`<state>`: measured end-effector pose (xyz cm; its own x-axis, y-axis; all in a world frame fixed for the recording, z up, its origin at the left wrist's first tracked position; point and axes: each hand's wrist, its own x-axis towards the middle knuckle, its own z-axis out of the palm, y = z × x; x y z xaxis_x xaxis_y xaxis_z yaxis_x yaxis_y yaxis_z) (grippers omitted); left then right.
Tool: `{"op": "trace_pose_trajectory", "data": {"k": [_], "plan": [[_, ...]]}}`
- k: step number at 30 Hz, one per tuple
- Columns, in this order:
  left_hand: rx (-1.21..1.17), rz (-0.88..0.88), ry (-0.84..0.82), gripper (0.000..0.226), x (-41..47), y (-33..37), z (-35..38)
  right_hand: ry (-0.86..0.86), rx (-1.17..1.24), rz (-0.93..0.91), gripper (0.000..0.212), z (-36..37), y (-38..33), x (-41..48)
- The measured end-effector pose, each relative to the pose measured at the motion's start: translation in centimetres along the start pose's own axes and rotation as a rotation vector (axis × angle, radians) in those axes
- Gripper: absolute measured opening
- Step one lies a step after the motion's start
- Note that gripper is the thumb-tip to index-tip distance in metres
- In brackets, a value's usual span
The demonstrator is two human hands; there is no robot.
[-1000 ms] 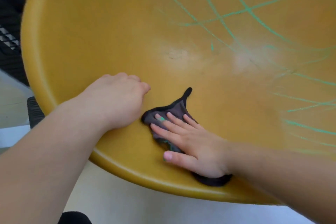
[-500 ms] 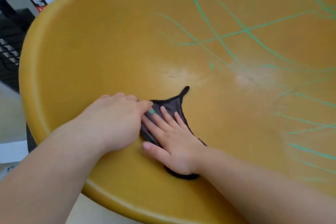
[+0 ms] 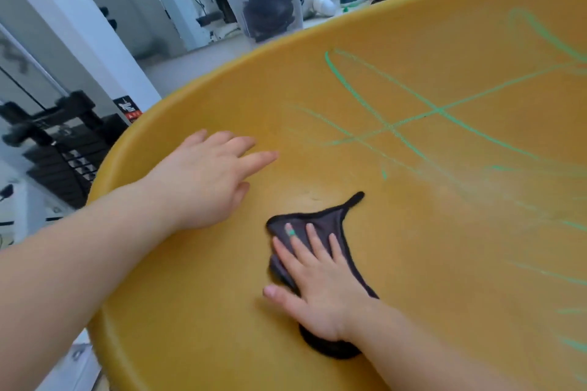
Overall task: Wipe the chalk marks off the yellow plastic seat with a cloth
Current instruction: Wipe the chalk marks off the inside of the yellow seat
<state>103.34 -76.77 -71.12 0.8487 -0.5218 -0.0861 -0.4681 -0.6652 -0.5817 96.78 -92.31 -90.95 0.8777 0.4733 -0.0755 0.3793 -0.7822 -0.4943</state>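
Now, you're pressing your right hand flat on the dark cloth at lower centre of the frame. The fingers are straight and spread and nothing is clenched, so the palm is doing the pinning and the fabric should drag with the hand rather than slip out.

The cloth is lying on the yellow seat, bunching under your wrist and tapering to 1 thin tail pointing toward mid-frame. It's looking soft, thin and dark-hemmed, limp enough to follow the curve.

Your left hand is reaching in from the left edge, fingers loose and extended, gripping nothing. It's sitting low over the plastic near the rim, most likely as a brace. Whether it's actually touching, I cannot tell through the blur.

The seat is reading as hard, smooth moulded plastic, a shallow dish with a rolled rim.

The green chalk marks are crossing the upper right of the frame as thin powdery lines, with paler smeared patches down the right side. The bold lines are lying well above the cloth, so I'm judging that plenty of wiping is left, up and to the right.

1 of your right fingers is carrying a green smudge.

Beyond the rim at upper centre, a clear plastic tub is standing.
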Motion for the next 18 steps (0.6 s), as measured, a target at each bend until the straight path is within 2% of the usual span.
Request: {"op": "trace_pose_trajectory", "data": {"k": [2, 3, 4, 7, 9, 13, 18], "plan": [[0.077, 0.036, 0.078, 0.068, 2.1, -1.7, -0.5, 0.001, -0.043, -0.086, 0.074, -0.6, 1.5, -0.1], [0.132, 0.04, 0.086, 0.071, 3.2, -2.6, -0.7, 0.048, -0.088, -0.046, 0.072, -1.0, 3.3, 0.3], [0.175, 0.022, 0.09, 0.074, 4.1, -3.4, -0.9, 0.126, -0.139, 0.061, 0.073, -1.5, 5.5, 0.8], [0.199, -0.168, 0.167, 0.083, 6.2, -5.5, -1.2, 0.409, -0.19, 0.566, 0.083, -3.5, 12.0, 2.1], [0.152, -0.286, 0.219, 0.091, 7.1, -6.3, -0.6, 0.505, -0.17, 0.716, 0.088, -4.5, 14.0, 2.6], [-0.002, -0.386, 0.177, 0.1, 8.2, -6.2, 1.2, 0.586, -0.182, 0.752, 0.097, -4.8, 14.5, 3.6], [-0.053, -0.464, 0.25, 0.109, 9.3, -5.5, 1.8, 0.669, -0.117, 0.704, 0.1, -7.8, 14.2, 7.5]]}}
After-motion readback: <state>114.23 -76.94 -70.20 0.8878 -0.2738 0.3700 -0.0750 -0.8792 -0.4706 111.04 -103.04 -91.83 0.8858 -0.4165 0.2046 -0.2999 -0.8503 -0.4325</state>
